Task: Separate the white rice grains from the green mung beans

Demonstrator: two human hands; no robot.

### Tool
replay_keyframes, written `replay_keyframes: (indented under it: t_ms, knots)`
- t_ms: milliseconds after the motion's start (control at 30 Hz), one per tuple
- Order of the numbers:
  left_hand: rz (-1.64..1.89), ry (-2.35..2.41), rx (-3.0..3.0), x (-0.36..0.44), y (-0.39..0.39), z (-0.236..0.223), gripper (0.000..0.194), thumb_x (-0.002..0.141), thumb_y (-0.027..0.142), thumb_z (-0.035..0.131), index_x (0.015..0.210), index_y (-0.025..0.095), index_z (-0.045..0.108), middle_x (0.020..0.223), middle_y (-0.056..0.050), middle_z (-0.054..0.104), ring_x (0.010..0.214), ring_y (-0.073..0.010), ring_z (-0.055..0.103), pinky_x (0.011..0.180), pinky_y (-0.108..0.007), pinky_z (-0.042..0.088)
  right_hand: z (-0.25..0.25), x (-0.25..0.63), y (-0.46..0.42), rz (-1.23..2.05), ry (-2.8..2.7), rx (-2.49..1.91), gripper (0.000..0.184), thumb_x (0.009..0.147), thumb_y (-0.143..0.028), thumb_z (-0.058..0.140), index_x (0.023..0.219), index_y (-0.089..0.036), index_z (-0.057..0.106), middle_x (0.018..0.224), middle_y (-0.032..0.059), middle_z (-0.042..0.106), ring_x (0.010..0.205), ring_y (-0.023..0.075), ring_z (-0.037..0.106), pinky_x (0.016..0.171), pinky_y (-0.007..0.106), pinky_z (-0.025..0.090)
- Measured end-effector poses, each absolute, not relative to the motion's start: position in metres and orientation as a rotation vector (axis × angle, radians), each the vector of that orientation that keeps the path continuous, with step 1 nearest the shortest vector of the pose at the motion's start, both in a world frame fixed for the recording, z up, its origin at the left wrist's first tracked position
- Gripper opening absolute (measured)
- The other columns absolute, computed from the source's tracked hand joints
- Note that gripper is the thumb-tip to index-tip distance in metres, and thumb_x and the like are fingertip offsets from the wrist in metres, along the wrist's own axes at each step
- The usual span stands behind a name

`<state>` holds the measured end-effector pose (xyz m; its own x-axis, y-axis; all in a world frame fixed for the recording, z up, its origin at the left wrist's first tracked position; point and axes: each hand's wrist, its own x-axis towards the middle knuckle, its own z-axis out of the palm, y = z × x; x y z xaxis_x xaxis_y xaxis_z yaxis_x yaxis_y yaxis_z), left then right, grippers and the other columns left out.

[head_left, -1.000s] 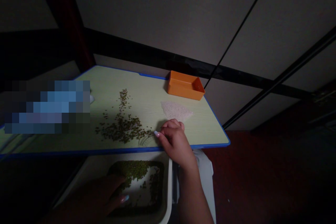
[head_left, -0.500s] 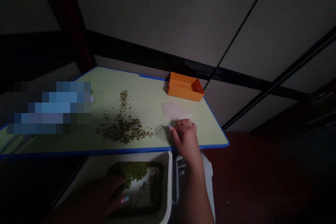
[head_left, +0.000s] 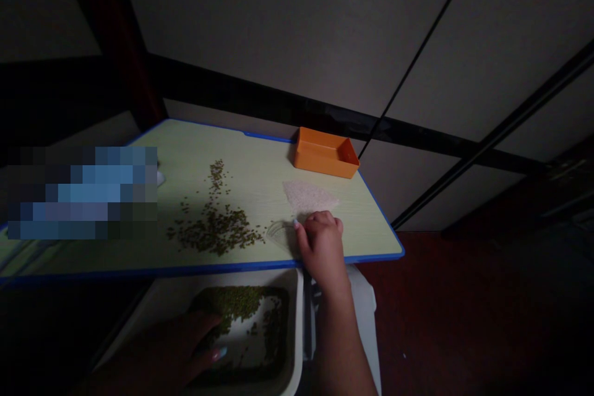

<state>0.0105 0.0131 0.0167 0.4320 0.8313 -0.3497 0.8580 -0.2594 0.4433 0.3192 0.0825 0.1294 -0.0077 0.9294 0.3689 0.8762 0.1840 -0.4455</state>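
Note:
My right hand (head_left: 322, 247) is at the front edge of the pale green table. Its thumb and curled fingers grip a clear plastic piece with a curved rim (head_left: 278, 233), its far side hidden under my hand. Just beyond lies a small pile of whitish grains (head_left: 310, 196). To the left, small dark green pieces (head_left: 218, 229), like peppercorns or beans, are scattered on the table. My left hand (head_left: 195, 337) reaches low into a white basin (head_left: 299, 322), thumb and forefinger apart, over more small green pieces (head_left: 241, 302). Its other fingers are in shadow.
An orange open box (head_left: 325, 161) stands at the table's far right corner. The table (head_left: 260, 167) has a blue edge. At the left, a blurred-out blue patch (head_left: 93, 185) covers part of it. Cupboard panels (head_left: 288, 25) rise behind; the dark red floor (head_left: 445, 309) lies right.
My right hand has shifted slightly left with the clear plastic piece, towards the scattered green pieces. My left hand stays in the basin. The view has moved a little.

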Motion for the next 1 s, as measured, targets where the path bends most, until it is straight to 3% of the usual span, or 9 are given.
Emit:
replay_keyframes:
  t_ms: [133,367,533,733,1000]
  knots:
    - [-0.060,1.420,2.113,0.011,0.014,0.016,0.054,0.097,0.064,0.056,0.130,0.036,0.087,0.131,-0.008,0.093,0.121,-0.0374,0.088,0.104,-0.045,0.069,0.130,0.321,0.083,0.027,-1.860,-1.817,0.026,0.108,-0.024,0.075,0.083,-0.021,0.078,0.097,0.0089,0.078,0.107,0.0276,0.067,0.096,0.041,0.038]
    - [-0.106,1.437,2.102,0.017,0.016,0.023,0.057,0.095,0.060,0.057,0.135,0.034,0.087,0.138,-0.009,0.092,0.127,-0.0382,0.087,0.110,-0.048,0.068,0.123,0.335,0.083,-0.051,-1.783,-1.845,0.026,0.109,-0.020,0.070,0.086,-0.020,0.081,0.096,0.0096,0.079,0.106,0.0281,0.066,0.093,0.040,0.037]
    - [-0.036,1.421,2.127,0.016,0.015,0.023,0.051,0.094,0.060,0.060,0.132,0.038,0.088,0.136,-0.006,0.093,0.126,-0.0355,0.088,0.109,-0.043,0.068,0.116,0.351,0.085,-0.127,-1.716,-1.852,0.028,0.110,-0.019,0.069,0.085,-0.020,0.080,0.094,0.0089,0.078,0.104,0.0273,0.066,0.090,0.039,0.036]
    - [-0.134,1.433,2.101,0.017,0.015,0.023,0.060,0.094,0.060,0.057,0.139,0.033,0.085,0.142,-0.012,0.090,0.130,-0.0395,0.086,0.111,-0.049,0.067,0.110,0.378,0.091,-0.120,-1.693,-1.887,0.031,0.112,-0.026,0.067,0.085,-0.020,0.081,0.096,0.0113,0.078,0.105,0.0294,0.065,0.086,0.039,0.034]
    - [0.005,1.468,2.086,0.009,0.011,0.009,0.048,0.096,0.056,0.059,0.131,0.038,0.087,0.136,-0.002,0.093,0.126,-0.0365,0.087,0.109,-0.043,0.066,0.128,0.347,0.098,-0.179,-1.619,-1.853,0.034,0.111,-0.019,0.065,0.081,-0.021,0.079,0.094,0.0122,0.078,0.103,0.0308,0.064,0.087,0.041,0.035]
